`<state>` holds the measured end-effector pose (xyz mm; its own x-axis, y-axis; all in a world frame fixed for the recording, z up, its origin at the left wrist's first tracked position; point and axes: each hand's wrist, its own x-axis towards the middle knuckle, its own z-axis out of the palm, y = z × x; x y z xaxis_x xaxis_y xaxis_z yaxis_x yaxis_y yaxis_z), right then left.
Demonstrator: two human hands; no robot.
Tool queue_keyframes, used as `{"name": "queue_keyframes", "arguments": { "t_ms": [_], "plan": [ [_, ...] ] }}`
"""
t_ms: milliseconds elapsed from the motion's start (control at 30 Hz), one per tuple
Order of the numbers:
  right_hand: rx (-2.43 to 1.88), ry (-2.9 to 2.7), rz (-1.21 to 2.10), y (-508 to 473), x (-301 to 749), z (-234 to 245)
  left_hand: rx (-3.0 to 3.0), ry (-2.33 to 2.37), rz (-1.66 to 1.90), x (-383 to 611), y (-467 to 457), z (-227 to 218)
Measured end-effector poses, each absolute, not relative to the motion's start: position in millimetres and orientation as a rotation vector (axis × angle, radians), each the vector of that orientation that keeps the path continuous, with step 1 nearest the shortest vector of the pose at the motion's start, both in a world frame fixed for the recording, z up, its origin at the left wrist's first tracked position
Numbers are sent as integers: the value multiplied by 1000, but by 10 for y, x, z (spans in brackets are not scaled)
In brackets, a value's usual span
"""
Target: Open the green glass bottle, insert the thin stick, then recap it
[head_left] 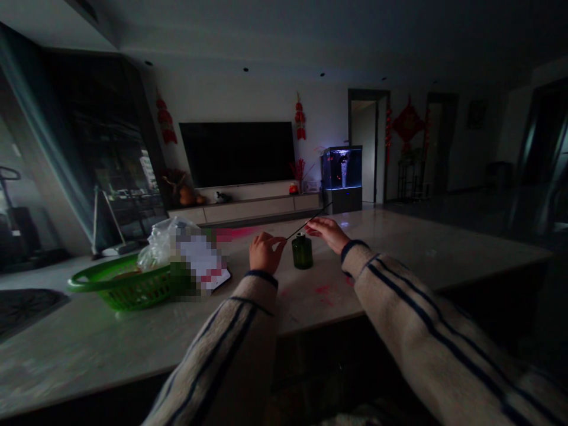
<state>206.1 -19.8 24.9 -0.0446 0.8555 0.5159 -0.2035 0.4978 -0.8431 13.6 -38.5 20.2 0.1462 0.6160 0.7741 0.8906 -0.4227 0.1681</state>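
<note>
A thin dark stick (297, 231) slants up to the right between my hands, above the table. Its lower end is pinched in the fingertips of my left hand (265, 251). Farther along, the fingers of my right hand (329, 232) close on it, and its tip sticks out beyond them. Below the stick, a small dark green glass bottle (302, 254) with a pale neck stands upright on the pale stone-look table (399, 254). Neither hand appears to hold the bottle.
To the left is a green plastic basket (133, 296) with a clear plastic bag (166, 234). A blurred-out flat item (202, 260) lies against it. Across the room are a television (237, 155), a low cabinet (248, 208) and a lit fish tank (342, 170).
</note>
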Motion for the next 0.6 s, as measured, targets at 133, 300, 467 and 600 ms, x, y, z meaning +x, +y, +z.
{"name": "queue_keyframes", "arguments": {
  "t_ms": [133, 300, 467, 600],
  "plan": [
    [-658, -1231, 815, -168, 2020, 252, -2134, -1407, -1149, 159, -358, 161],
    [-621, -971, 582, -62, 2117, 297, -2091, -1452, -1184, 166, -323, 113],
    [-521, -802, 439, -22, 2263, 366, -2039, -1603, -1169, 154, -337, 122],
    [-508, -839, 407, -26, 2273, 370, -2052, -1640, -1135, 147, -338, 123]
  ]
}}
